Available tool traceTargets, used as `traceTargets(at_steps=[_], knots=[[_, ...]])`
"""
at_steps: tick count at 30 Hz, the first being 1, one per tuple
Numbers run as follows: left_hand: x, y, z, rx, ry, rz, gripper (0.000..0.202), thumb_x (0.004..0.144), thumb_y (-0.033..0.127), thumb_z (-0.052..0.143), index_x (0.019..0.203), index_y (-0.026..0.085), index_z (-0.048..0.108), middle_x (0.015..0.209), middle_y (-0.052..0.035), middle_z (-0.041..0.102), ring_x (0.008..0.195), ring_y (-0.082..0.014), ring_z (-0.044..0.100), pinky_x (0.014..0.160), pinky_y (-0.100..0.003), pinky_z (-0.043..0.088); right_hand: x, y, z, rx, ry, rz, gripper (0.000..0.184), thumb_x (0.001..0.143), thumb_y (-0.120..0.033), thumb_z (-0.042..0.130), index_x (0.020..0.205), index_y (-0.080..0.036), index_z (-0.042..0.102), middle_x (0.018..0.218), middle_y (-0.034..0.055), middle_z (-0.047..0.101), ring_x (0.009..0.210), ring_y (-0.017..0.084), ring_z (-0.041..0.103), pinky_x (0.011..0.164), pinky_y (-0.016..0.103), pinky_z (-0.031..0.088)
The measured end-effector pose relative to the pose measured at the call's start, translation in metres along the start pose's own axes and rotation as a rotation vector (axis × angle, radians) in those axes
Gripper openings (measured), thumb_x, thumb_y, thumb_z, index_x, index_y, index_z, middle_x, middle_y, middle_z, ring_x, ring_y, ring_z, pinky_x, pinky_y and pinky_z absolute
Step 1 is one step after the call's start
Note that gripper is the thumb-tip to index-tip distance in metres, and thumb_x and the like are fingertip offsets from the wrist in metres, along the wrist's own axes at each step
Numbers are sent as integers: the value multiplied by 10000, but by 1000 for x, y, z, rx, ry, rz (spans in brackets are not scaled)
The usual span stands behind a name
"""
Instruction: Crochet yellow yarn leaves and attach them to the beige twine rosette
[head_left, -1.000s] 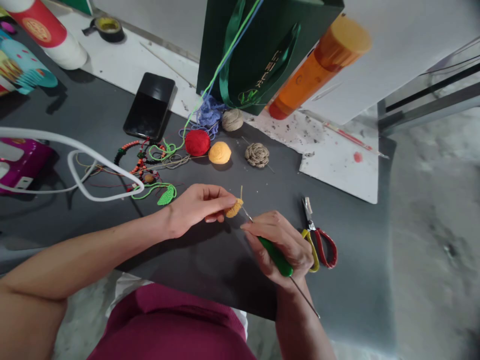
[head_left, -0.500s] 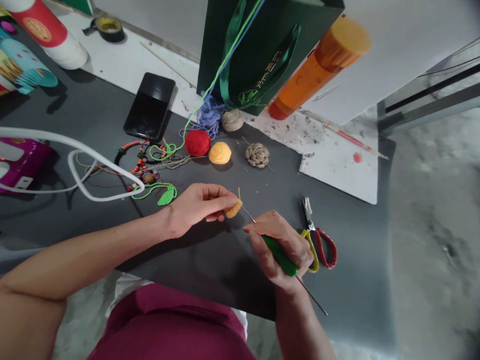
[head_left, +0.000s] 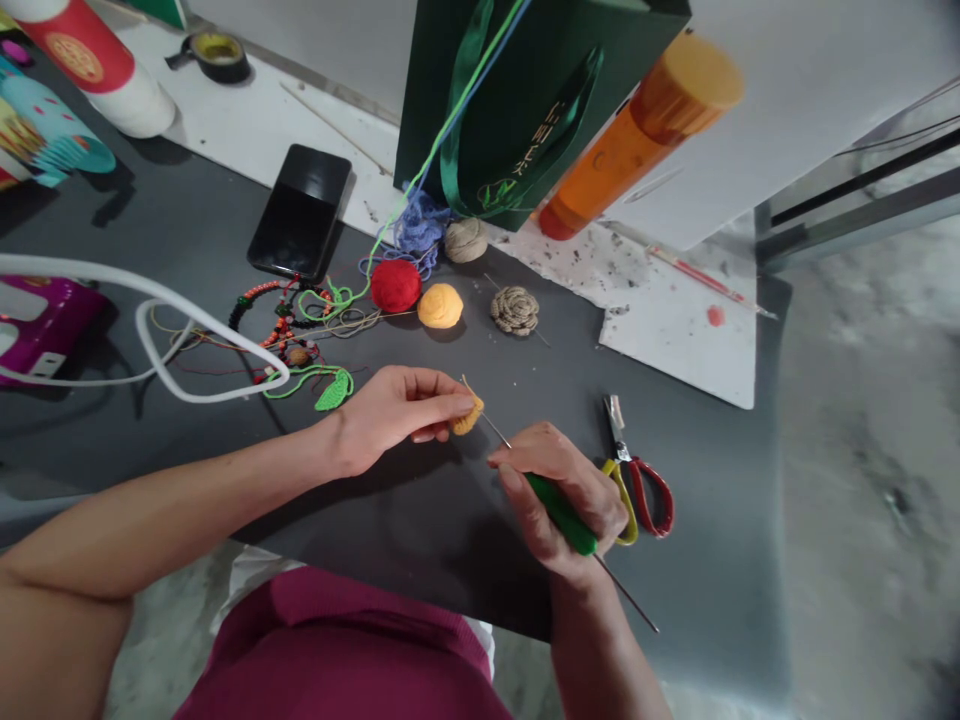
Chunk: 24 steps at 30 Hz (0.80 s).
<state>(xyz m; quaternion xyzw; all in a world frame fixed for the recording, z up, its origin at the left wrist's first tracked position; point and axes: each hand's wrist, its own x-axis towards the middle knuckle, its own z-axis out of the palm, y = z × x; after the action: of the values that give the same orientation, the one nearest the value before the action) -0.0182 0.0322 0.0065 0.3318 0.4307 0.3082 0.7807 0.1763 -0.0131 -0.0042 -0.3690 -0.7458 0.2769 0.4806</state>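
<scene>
I count three small yarn balls on the grey desk (head_left: pixel 712 580), one red (head_left: pixel 395 287), one yellow (head_left: pixel 440 306) and one beige (head_left: pixel 466 240), with one tangle of blue yarn (head_left: pixel 418 225) just behind them. There is one beige crocheted rosette (head_left: pixel 514 311), one green crocheted leaf (head_left: pixel 334 390) and one pair of scissors (head_left: pixel 622 456), its two handles yellow and red. Of the two hands at work, the left (head_left: pixel 397 415) pinches one yellow crocheted piece (head_left: pixel 466 417) between thumb and fingers, above the desk's near part. It's tiny, ribbed and curved along its lower edge, with a short yarn end sticking up. The right hand (head_left: pixel 570 485) is closed around one crochet hook (head_left: pixel 561 512), green-handled, its thin metal shaft reaching the piece's right edge.
</scene>
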Motion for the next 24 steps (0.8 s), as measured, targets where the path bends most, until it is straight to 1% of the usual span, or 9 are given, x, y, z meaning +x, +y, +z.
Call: traceTargets(at_steps=[5, 11, 18, 24], knots=[[0, -1, -1, 5, -6, -3, 336, 702, 439, 822, 704, 138, 673, 671, 5, 618, 574, -76, 455, 521, -252, 272, -3, 0, -1, 0, -28, 27, 252, 879, -71, 633, 1028, -254, 720, 791, 33, 730, 669, 173, 665, 616, 335, 549], [0, -2, -1, 3, -8, -11, 295, 727, 404, 798, 708, 135, 679, 669, 6, 621, 563, -70, 448, 521, -251, 267, -1, -2, -1, 6, -32, 32, 241, 870, -54, 636, 1001, -235, 727, 789, 30, 723, 672, 161, 666, 620, 319, 544], [0, 0, 0, -22, -11, 7, 292, 717, 390, 807, 668, 143, 658, 633, 19, 613, 543, -65, 453, 504, -245, 261, -1, 0, 0, 8, 16, -46, 268, 870, -38, 623, 1028, -237, 710, 794, 34, 753, 664, 165, 674, 602, 329, 552], [1, -1, 0, -29, -9, 1, 290, 718, 387, 805, 673, 138, 664, 643, 16, 625, 543, -61, 458, 502, -243, 265, -2, 0, 0, 21, -21, -6, 247, 864, -37, 632, 1009, -218, 718, 781, 34, 736, 664, 164, 673, 615, 325, 552]])
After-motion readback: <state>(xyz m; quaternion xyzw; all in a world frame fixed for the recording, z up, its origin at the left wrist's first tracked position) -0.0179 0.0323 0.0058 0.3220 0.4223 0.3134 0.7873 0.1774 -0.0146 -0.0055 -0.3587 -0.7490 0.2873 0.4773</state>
